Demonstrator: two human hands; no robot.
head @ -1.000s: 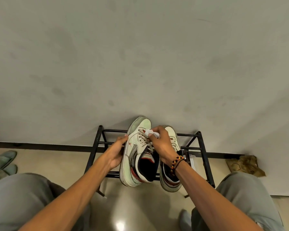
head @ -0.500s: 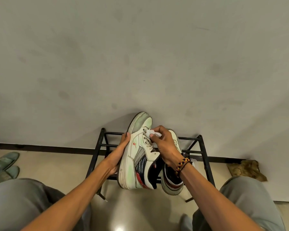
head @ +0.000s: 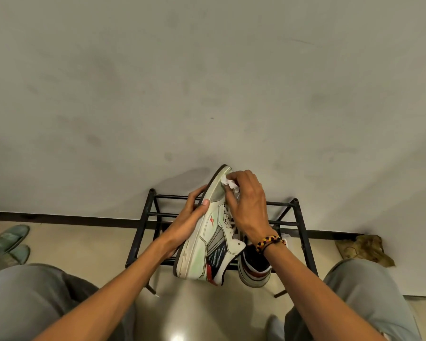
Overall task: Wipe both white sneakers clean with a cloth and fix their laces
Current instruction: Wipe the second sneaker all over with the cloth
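While left hand [head: 190, 222] grips the raised sneaker [head: 207, 239] above the rack [head: 303, 232], right hand [head: 246, 203], pinching cloth [head: 228, 183] at its toe, should rub in short, firm strokes.

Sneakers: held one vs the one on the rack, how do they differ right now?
The held sneaker is lifted and tilted on its side, toe up; the other sneaker sits on the black shoe rack, heel toward the camera. The left hand grips the held sneaker's sole while the right hand presses a white cloth on its toe; the other sneaker is untouched and mostly hidden. Both have white uppers, dark collars and red heel accents.
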